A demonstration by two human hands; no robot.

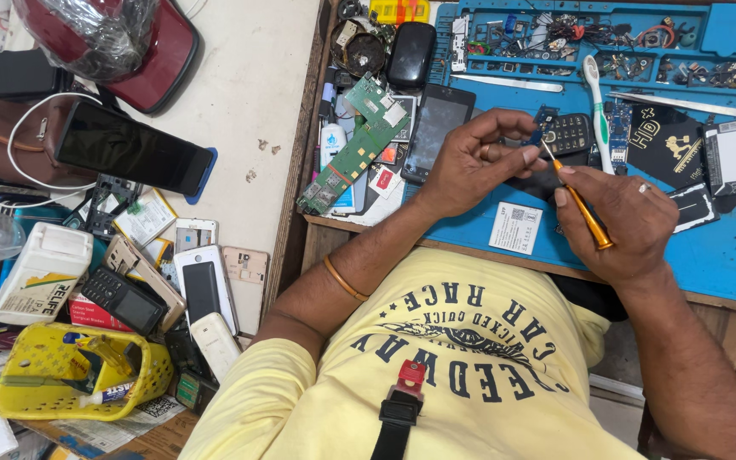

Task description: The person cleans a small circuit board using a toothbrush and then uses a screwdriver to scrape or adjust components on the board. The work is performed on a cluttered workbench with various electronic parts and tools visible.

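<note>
- Left hand [468, 162] lifted off the blue mat [726, 255], fingers [513, 128] pinching a tiny blue part [537, 136] at the tips, so the part sits up close and steady for the tool.
- Right hand [619, 220] wrapped round an orange screwdriver [581, 204], fingers pressed together on the handle like on a pencil, for a careful small push.
- Thin metal tip of the screwdriver touching the tiny part, right between the two sets of fingers.
- Both hands close together, almost touching, so neither one wobbles.
- Just behind the fingers: a dark keypad phone [567, 133] flat on the mat, near enough to grab.
- Beside it, further to the right: a white toothbrush [596, 106] lying straight, handy for brushing off dust most likely.
- Below the fingers, near the edge of the worktop [368, 234]: a white battery [515, 227] put down flat.
- Left of the left hand: a black-screened phone [436, 129] and a green circuit board [353, 145] leaning over other bits, pushed aside to keep the middle free.
- Far behind the fingers: little trays in the mat [572, 38] full of small parts and wires, kept apart so nothing rolls away.
- Far off to the left, well apart from the fingers: a heap of old phones [176, 285], a yellow basket [78, 370] and a big dark phone [129, 152] with a white cable, all waiting on a side table.
</note>
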